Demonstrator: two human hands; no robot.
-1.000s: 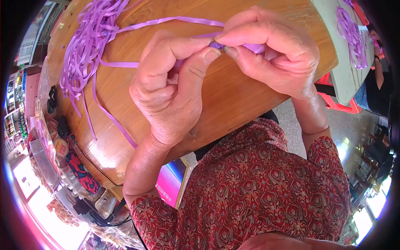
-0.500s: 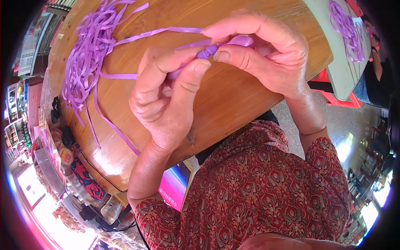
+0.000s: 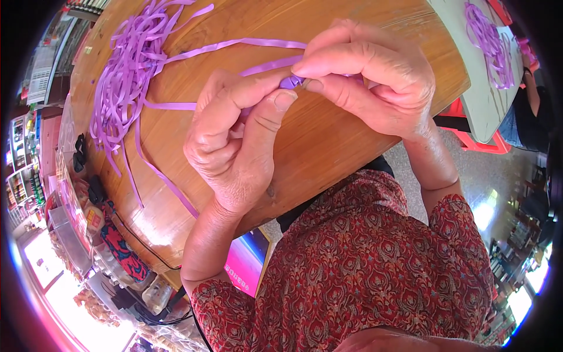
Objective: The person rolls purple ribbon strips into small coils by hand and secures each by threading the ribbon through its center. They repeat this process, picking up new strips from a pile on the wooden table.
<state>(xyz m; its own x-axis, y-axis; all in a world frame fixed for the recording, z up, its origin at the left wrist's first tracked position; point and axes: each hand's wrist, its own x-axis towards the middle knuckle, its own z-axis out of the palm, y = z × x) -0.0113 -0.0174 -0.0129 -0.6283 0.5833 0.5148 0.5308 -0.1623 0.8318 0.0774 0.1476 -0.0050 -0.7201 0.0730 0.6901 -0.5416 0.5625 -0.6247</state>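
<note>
Between my fingertips is a small folded bit of purple ribbon [image 3: 290,82], raised above the wooden table [image 3: 328,146]. My left hand [image 3: 234,135] pinches it between thumb and forefinger, with the other fingers curled in. From the right, my right hand [image 3: 375,76] pinches the same piece with thumb and forefinger. Strands of ribbon run from my hands leftward to a loose purple ribbon heap [image 3: 126,76] at the far left of the table. Part of the held ribbon is hidden behind my fingers.
At the right stands a pale green table [image 3: 463,35] with another purple ribbon pile [image 3: 489,44], and a person's arm [image 3: 529,88] beside it. A red stool [image 3: 481,141] is below. A patterned pouch [image 3: 126,246] and a dark cable [image 3: 141,237] lie along the left edge.
My right thumb and forefinger have closed in on the folded ribbon. The wider purple loop seen earlier in my right hand is now mostly hidden. My left hand has barely moved.
</note>
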